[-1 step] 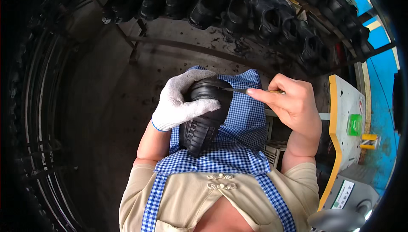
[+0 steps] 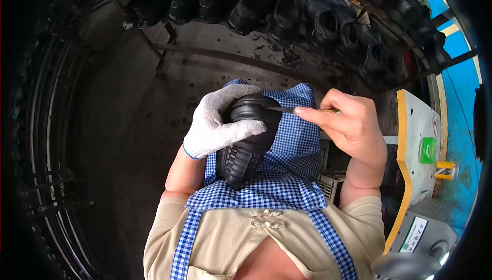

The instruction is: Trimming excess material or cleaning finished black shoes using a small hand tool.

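Observation:
A black shoe (image 2: 264, 139) rests against the blue checked apron (image 2: 293, 144) over my lap, its ridged sole (image 2: 241, 164) turned partly toward me. My left hand (image 2: 212, 123), in a white knit glove, is closed around one rounded end of the shoe, thumb and fingers on opposite sides. In my bare right hand (image 2: 353, 121) a slim knife-like tool (image 2: 279, 109) is pinched between thumb and fingers. Its thin dark blade reaches left to the shoe's edge beside the gloved fingers, and the tip seems to touch there. A yellowish handle end shows behind the thumb.
Black shoes (image 2: 253, 6) line a metal rack (image 2: 225, 58) ahead, with dark scraps on the floor beneath. To the right stands a white worktop (image 2: 412, 141) with a yellow edge, holding a green container (image 2: 427, 150). A grey machine (image 2: 428, 229) sits at lower right, a pale crate (image 2: 330, 183) below.
My right hand's thumb has shifted slightly left toward the shoe along with the tool. The left hand and the shoe stay in place.

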A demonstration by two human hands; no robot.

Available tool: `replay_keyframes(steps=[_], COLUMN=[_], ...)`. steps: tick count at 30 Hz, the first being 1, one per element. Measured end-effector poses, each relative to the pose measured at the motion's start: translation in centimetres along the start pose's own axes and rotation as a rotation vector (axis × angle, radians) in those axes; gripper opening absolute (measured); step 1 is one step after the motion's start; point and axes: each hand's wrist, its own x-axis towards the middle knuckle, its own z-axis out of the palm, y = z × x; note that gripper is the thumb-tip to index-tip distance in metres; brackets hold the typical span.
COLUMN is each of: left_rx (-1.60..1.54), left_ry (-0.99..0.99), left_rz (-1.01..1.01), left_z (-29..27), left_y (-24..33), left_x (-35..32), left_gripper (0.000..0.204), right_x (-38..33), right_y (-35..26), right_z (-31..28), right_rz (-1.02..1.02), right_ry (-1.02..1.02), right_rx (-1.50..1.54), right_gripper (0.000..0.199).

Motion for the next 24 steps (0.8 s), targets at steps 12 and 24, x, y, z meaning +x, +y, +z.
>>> replay_keyframes(steps=[12,24], left_rx=[-0.041,-0.023], left_ry=[0.031,-0.005], left_rz=[-0.094,0.015], left_z=[0.0,-0.4], left_y=[0.2,-0.5], left_x=[0.0,0.2], left_gripper=[0.066,0.059], right_x=[-0.1,0.6], right_y=[-0.1,-0.4], right_z=[0.7,5.1], right_rz=[0.013,0.040], right_ry=[0.042,0.193], right_rx=[-0.021,0.049], right_gripper=[0.037,0.044])
